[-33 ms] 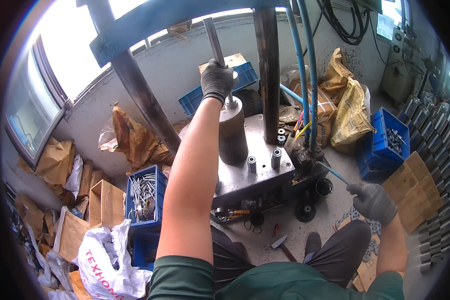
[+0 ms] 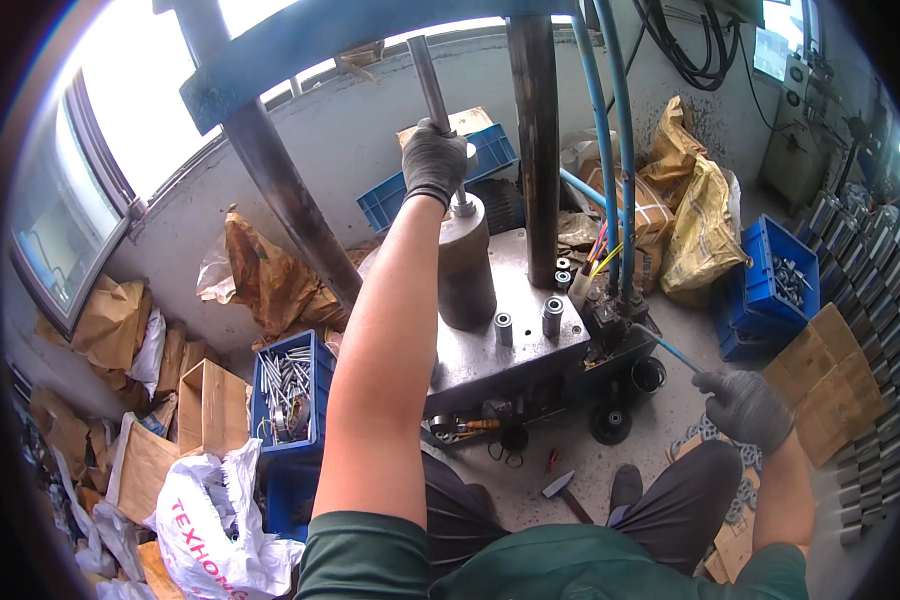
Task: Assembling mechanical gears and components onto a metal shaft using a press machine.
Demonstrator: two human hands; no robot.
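My left hand, in a dark grey glove, is closed round an upright metal rod under the press's blue crossbeam. Below the hand, a narrower tip stands on the thick steel cylinder on the metal press table. What else the left fingers may hold is hidden. At the right, my right hand, also gloved, grips the end of a blue lever that runs from the press's side. Short ringed metal bushings stand on the table's right part.
Press columns and blue hoses rise around the table. Left is a blue crate of metal rods; right is a blue crate of small metal parts. A hammer lies near my feet. Stacked metal pieces line the right.
My right hand and the lever end sit very slightly lower. The left hand, rod and cylinder look the same.
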